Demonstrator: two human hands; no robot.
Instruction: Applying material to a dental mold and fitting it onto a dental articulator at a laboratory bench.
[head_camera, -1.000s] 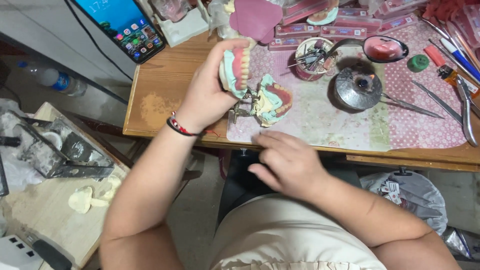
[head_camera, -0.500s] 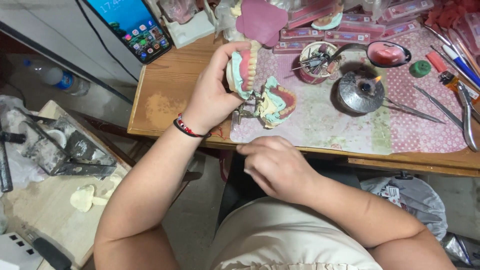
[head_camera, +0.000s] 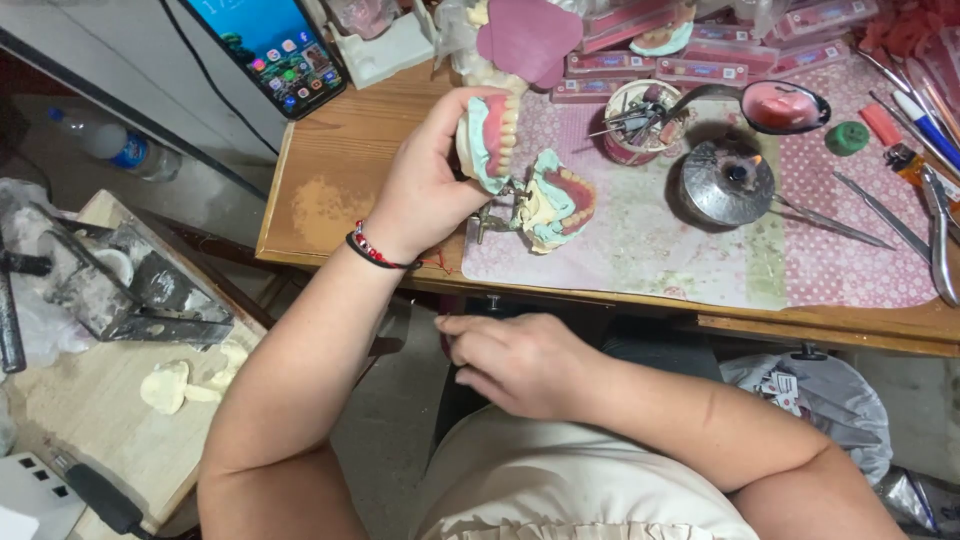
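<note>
A cluttered workshop corner lay below the camera, with a wooden bench (head_camera: 330, 200) running across the top and a lower side table (head_camera: 90, 440) at the far left carrying a grey plaster-caked metal frame (head_camera: 120, 290) and pale plaster lumps (head_camera: 165, 385). A plastic bottle (head_camera: 115, 145) lay on the floor behind it. A smartphone (head_camera: 275, 50) with a lit screen leaned at the bench's back left corner.

The left hand (head_camera: 425, 190), a red-and-black bracelet (head_camera: 375, 252) at its wrist, had its grip closed round the upper half of a hinged denture model (head_camera: 525, 170), holding it tilted open, pink gums and a row of teeth showing; the lower half rested on a pink dotted mat (head_camera: 700, 250) near the bench's front edge. The right hand (head_camera: 515, 360) sat below the bench edge over the lap, fingers curled loosely; whether it held anything could not be told.

Further right stood a small cup of instruments (head_camera: 635, 120), a round metal burner (head_camera: 725, 180) with a small flame, a spoon of pink wax (head_camera: 780, 105), a green cap (head_camera: 847, 138), and pliers (head_camera: 940, 230).
</note>
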